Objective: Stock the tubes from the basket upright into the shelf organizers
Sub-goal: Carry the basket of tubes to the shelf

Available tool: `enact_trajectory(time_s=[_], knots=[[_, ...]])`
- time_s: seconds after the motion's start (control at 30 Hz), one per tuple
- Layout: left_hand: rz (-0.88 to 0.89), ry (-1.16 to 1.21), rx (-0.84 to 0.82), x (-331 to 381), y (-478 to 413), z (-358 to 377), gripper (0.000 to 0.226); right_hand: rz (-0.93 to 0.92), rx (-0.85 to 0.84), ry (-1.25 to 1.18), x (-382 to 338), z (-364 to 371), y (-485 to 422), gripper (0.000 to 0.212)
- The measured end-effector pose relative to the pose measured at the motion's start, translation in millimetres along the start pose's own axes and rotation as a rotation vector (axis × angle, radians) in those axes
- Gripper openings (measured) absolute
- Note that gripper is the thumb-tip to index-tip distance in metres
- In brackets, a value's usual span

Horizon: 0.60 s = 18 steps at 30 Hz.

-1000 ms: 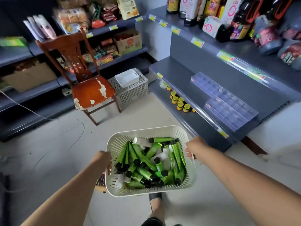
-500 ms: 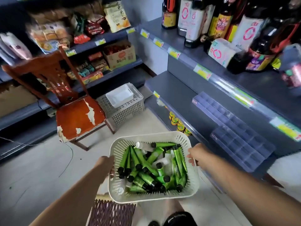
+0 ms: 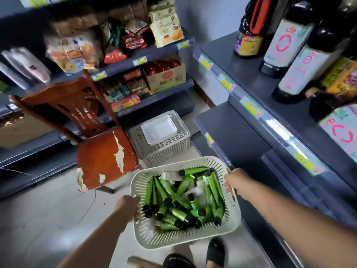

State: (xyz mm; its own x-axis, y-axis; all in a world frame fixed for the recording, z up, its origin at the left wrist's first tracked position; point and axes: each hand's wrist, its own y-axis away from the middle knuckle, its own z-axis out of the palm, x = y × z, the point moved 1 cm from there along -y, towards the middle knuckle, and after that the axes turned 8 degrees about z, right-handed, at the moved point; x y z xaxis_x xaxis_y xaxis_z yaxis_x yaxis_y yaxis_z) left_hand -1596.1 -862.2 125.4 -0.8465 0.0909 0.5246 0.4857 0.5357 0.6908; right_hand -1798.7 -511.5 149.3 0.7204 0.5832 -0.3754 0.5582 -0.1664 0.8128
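Tubes [image 3: 174, 190], mostly green with black caps plus a few pale ones, lie jumbled in a white slotted basket [image 3: 185, 241] held above the floor. None is on the shelf yet.

Furthest left stands a chair [image 3: 105, 157] with a flaking red seat, near the basket's far corner. The left hand [image 3: 127, 205] grips the basket's left rim, fingers curled over the edge. Beyond the basket a grey crate [image 3: 164, 153] sits on the floor. The right hand [image 3: 234, 182] grips the right rim the same way, so neither hand is free to pick. To the right runs the dark shelf [image 3: 231, 124]. A pale ridged shape on it beside the right forearm may be the organizers [image 3: 289, 171], though blur leaves that uncertain.

The tubes look light and soft-walled, with a glossy skin that is probably slippery. The cap end should be the stiff part. A pinch on the body just above the cap looks safest, as squeezing mid-body would dent it. They overlap, so one should be lifted from the top of the heap. The basket probably needs resting somewhere first.
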Motion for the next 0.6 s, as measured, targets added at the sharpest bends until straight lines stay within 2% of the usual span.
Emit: enact_trajectory(time_s=[0.3, 0.6], knots=[[-0.011, 0.004, -0.052, 77.5, -117.0, -25.9, 0.017, 0.042, 0.021, 0.01, -120.7, 32.6, -85.7, 0.009], [-0.093, -0.04, -0.036, 96.6, -226.1, 7.6, 0.014, 0.099, 0.032, 0.045, -180.9, 83.9, -206.6, 0.01]])
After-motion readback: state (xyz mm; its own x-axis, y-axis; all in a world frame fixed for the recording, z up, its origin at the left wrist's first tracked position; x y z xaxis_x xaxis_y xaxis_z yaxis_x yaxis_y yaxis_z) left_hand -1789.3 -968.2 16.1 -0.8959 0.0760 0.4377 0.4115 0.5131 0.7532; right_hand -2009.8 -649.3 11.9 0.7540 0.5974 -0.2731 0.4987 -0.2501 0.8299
